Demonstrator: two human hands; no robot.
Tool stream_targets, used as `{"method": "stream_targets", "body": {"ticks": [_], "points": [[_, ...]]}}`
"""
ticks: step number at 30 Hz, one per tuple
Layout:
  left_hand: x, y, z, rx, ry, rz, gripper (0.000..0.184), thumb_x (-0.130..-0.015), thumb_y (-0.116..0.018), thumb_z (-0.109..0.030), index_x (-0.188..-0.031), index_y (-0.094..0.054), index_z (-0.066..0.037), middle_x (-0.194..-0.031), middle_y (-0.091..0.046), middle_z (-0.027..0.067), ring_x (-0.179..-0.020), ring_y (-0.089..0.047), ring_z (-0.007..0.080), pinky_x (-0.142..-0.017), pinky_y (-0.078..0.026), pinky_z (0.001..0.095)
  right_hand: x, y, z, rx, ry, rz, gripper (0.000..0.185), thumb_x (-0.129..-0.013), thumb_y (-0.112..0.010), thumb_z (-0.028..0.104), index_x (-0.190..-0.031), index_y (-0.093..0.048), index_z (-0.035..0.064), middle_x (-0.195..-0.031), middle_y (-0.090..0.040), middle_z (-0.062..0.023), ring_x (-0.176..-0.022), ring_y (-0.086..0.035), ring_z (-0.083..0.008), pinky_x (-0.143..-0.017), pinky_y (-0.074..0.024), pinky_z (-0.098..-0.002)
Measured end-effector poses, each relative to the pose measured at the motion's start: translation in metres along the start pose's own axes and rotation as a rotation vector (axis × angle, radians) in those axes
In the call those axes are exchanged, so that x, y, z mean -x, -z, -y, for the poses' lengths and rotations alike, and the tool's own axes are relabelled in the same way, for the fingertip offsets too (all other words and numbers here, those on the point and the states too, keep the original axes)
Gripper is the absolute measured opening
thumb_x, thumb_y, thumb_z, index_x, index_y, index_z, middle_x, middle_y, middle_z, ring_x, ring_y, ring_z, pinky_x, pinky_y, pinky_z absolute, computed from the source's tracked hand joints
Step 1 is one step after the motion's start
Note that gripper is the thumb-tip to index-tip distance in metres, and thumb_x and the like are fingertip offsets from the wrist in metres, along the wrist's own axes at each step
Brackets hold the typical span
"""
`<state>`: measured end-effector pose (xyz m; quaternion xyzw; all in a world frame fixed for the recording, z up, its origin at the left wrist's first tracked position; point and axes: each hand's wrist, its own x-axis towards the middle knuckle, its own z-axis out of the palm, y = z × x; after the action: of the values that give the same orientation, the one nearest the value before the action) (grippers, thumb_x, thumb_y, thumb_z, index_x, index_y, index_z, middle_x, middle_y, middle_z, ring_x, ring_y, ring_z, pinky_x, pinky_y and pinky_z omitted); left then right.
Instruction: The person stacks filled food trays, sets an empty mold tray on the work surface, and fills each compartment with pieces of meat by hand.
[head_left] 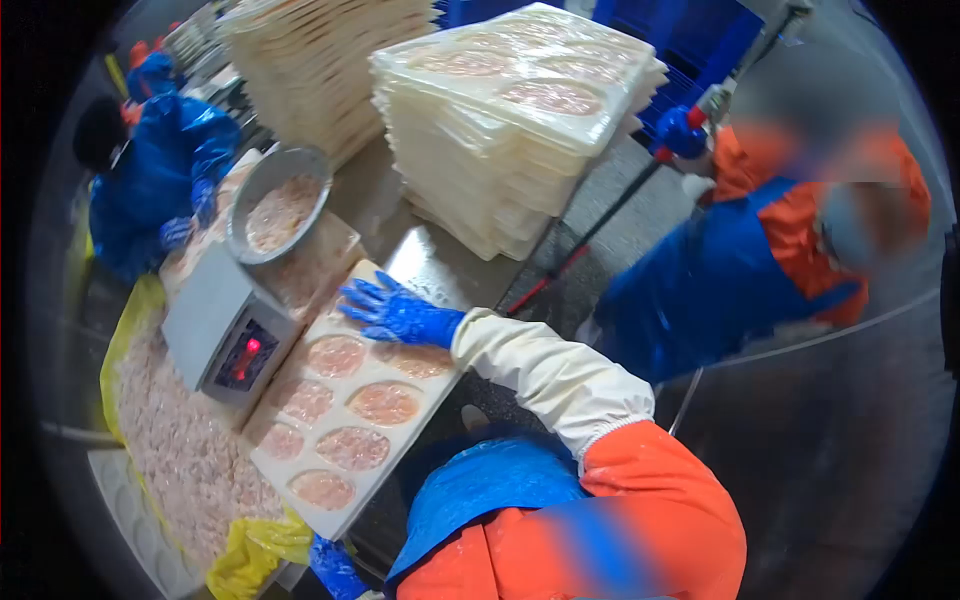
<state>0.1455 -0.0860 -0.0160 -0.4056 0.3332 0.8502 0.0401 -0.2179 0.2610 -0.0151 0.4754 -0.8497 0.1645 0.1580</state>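
Room: processing area; metal worktop (428, 262), dark floor (800, 430), blue crates (690, 40) at rear.
Tray (437, 395): white, on worktop directly in front of wearer, set at a slant; 7 oval cells visible w/ pink mince, more poss. hidden under R hand.
R hand (400, 315): blue glove, white sleeve cover; fingers spread wide, palm down over far end of tray; nothing seen in grip.
L hand (337, 568): blue glove, at near corner of tray, partly hidden; cannot tell if wide or narrow.
Scale (215, 315): grey, just beside tray, red-lit display; reading illegible.
Bowl (322, 205): metal, beyond scale, part-filled w/ mince.
Mince heap (185, 440): beside scale, yellow sheet (245, 558) along edges.
Second tray (125, 500): beside heap, lower left of view, partly covered.
Stacks: tall tray stack (480, 170), top tray filled, wrapped; another stack (310, 75) adj.
Co-workers: one person in blue (165, 185) near bowl, gloved hands by mince; one person in orange (740, 265), blue apron, gloved hand on pole (612, 208).
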Motion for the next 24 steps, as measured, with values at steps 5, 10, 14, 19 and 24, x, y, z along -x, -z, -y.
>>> {"method": "stream_targets", "body": {"ticks": [5,10,14,19,24], "points": [[0.062,-0.008,0.022,-0.989,-0.692,-0.267,0.031,-0.098,-0.051,-0.013,-0.124,-0.059,0.004,-0.117,-0.065,0.0126,-0.109,-0.059,0.0208,-0.100,-0.043,0.0330,0.009,-0.009,-0.018,0.054,0.094,0.000,0.055,-0.101,-0.040,0.037,-0.150,-0.034,0.0114,-0.157,-0.030,-0.0123,-0.145,-0.029,-0.0286,-0.116,-0.0206,-0.0538],[0.078,-0.045,0.028,-1.078,-0.904,-0.105,0.038,-0.095,-0.053,-0.018,-0.124,-0.059,0.005,-0.126,-0.060,0.0165,-0.118,-0.054,0.0263,-0.103,-0.040,0.0396,0.035,0.021,-0.014,-1.033,-0.885,-0.235,0.046,-0.098,-0.052,0.014,-0.142,-0.046,0.0028,-0.141,-0.051,-0.0156,-0.130,-0.049,-0.0270,-0.110,-0.0364,-0.0355],[0.072,-0.054,0.029,-1.138,-0.890,-0.256,0.037,-0.097,-0.053,-0.011,-0.132,-0.054,0.003,-0.133,-0.056,0.0164,-0.125,-0.051,0.0256,-0.108,-0.036,0.0372,0.120,-0.004,-0.023,-0.818,-0.734,-0.440,0.039,-0.102,-0.044,0.013,-0.136,-0.051,-0.0026,-0.132,-0.058,-0.0165,-0.119,-0.056,-0.0228,-0.105,-0.0413,-0.0344],[0.060,-0.045,0.040,-1.309,-0.969,-0.448,0.043,-0.096,-0.056,-0.008,-0.137,-0.049,0.001,-0.138,-0.052,0.0192,-0.129,-0.049,0.0312,-0.109,-0.037,0.0398,0.178,0.018,0.007,-0.844,-0.976,-0.182,0.038,-0.101,-0.047,0.022,-0.131,-0.058,0.0001,-0.125,-0.063,-0.0168,-0.116,-0.059,-0.0247,-0.101,-0.0442,-0.0350],[0.047,-0.027,0.051,-0.821,-0.899,-0.301,0.047,-0.098,-0.055,-0.011,-0.143,-0.043,-0.001,-0.144,-0.047,0.0171,-0.134,-0.044,0.0282,-0.112,-0.034,0.0380,0.181,0.031,0.024,-0.507,-0.928,-0.023,0.035,-0.101,-0.049,0.026,-0.122,-0.064,0.0021,-0.113,-0.066,-0.0157,-0.107,-0.062,-0.0263,-0.097,-0.0461,-0.0363]]}}
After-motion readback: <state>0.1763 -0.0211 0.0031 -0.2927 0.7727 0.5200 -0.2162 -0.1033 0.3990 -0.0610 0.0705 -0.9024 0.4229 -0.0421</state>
